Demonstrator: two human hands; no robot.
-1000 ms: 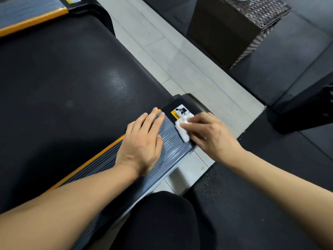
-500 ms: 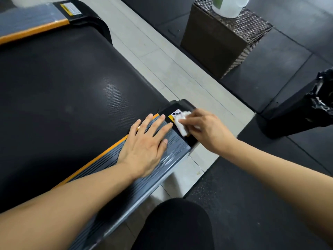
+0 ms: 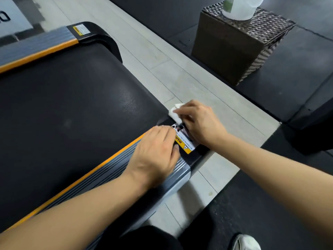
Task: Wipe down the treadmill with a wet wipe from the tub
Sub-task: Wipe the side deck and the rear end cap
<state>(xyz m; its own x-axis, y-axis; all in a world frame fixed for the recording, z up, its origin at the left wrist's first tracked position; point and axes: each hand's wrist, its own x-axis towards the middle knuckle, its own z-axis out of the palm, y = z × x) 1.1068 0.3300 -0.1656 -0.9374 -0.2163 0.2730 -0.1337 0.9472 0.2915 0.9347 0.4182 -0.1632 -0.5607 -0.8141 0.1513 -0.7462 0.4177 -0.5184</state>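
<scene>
Your right hand has carried the wet wipe past the warning sticker to the far tip of the black end cap, and your left hand has slid up the rail so its fingertips now reach that sticker.

On your left lies the treadmill, its dark belt filling most of the view, with an orange stripe along each edge. Your left hand rests palm down on the near grey ribbed side rail, fingers close together and bent at the tips; it holds nothing.

Just right of it, your right hand pinches the folded white wipe between fingers and thumb and presses it onto the rounded corner of the end cap, where cap meets belt. The wipe's free end sticks out beyond your fingers, over the pale tiled floor.

Farther right, on the dark rubber mat, stands a brown wicker box with the white tub on top, well apart from your hands.
</scene>
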